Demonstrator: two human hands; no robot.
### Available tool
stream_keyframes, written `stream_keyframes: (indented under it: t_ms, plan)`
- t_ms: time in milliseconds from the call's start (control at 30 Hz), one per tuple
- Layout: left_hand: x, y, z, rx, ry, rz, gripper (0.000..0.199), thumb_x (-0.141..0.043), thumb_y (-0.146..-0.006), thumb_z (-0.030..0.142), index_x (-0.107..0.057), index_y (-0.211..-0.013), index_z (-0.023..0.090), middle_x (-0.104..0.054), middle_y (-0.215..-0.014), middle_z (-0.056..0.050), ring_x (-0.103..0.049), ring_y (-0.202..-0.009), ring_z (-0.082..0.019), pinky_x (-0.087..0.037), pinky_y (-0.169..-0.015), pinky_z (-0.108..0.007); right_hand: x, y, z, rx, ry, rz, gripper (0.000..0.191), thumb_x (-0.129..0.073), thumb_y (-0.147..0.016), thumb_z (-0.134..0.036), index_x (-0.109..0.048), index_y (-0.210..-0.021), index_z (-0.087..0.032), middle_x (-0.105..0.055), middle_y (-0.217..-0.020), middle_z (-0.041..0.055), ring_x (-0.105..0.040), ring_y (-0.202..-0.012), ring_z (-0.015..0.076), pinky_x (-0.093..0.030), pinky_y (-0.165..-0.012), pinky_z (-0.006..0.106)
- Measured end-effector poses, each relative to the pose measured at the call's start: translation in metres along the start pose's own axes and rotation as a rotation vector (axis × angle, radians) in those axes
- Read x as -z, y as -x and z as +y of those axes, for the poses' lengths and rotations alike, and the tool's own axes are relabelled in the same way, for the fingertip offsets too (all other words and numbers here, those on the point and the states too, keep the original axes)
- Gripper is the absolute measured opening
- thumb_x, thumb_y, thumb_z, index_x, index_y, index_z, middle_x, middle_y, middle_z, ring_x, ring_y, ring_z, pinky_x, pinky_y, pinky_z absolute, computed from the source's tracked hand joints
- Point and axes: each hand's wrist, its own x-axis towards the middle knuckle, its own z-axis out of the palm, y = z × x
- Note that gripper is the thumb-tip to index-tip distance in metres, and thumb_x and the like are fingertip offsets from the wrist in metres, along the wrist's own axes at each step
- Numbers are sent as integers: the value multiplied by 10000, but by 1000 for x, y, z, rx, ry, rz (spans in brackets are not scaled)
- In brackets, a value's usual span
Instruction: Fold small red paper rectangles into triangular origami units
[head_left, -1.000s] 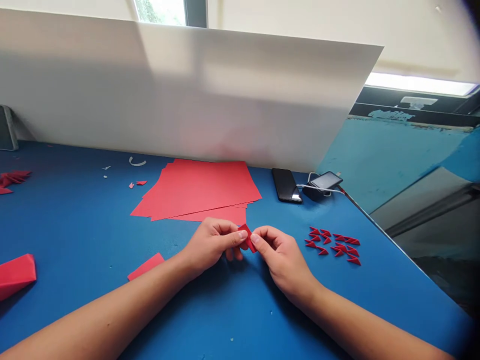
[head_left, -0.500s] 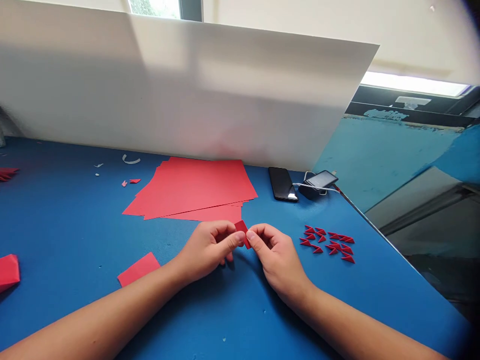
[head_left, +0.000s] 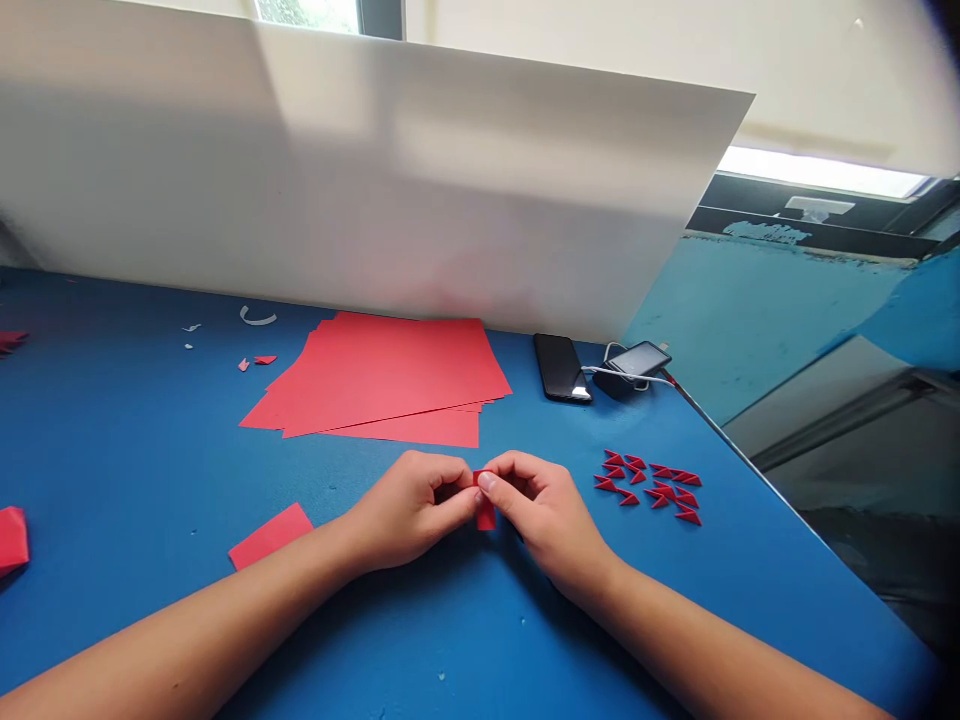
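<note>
I'm watching from the head view: the red paper strip (head_left: 486,517) is sitting between both hands, at the fingertips, on the near side of the stacked red sheets (head_left: 390,370). Its long axis is running near-far. It's lying right of the left hand (head_left: 412,512) and left of the right hand (head_left: 547,515); neither is nearer, both are touching. Left: thumb and fingers are pinching the strip's far part. Right: same, thumb pressing over it.

Counting: one strip in hand; one flat red slip (head_left: 270,537), partly hiding behind the left forearm; sheets, at least three, overlapping; small folded red pieces (head_left: 664,491), about a dozen, some touching, so I'm not getting an exact number, lying right on the counter (head_left: 150,430). Far right I'm seeing one black phone (head_left: 561,368) and one small screened device (head_left: 645,359). Far left, two red scraps (head_left: 265,359) are lying near one curved white scrap (head_left: 256,321).
</note>
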Motion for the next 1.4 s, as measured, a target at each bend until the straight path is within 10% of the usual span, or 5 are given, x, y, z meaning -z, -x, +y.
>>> stream_keyframes:
  t_ms: [267, 533, 1400]
  plan:
    - [0, 0, 6, 10, 6, 15, 339, -426, -927, 364, -617, -739, 155, -560, -584, 17, -464, -537, -97, -322, -510, -208, -1, 0, 0, -24, -25, 168, 220, -625, -814, -365, -654, -772, -151, -648, -733, 26, -548, -660, 132, -425, -605, 243]
    - [0, 1, 6, -143, -55, 34, 254, -445, -907, 252, -571, -709, 156, -544, -649, 18, -455, -592, -90, -347, -579, -196, -1, -1, 2, 9, 49, 70, 227, -605, -838, -364, -662, -791, -150, -641, -707, 26, -516, -629, 121, -396, -591, 239]
    - [12, -6, -13, 193, 732, 142, 213, -638, -804, 307, -552, -704, 141, -620, -623, 10, -518, -417, -71, -386, -396, -180, 6, -6, 11, -147, -171, 194, 204, -607, -748, -319, -513, -631, -182, -431, -462, -64, -337, -439, 84, -253, -444, 229]
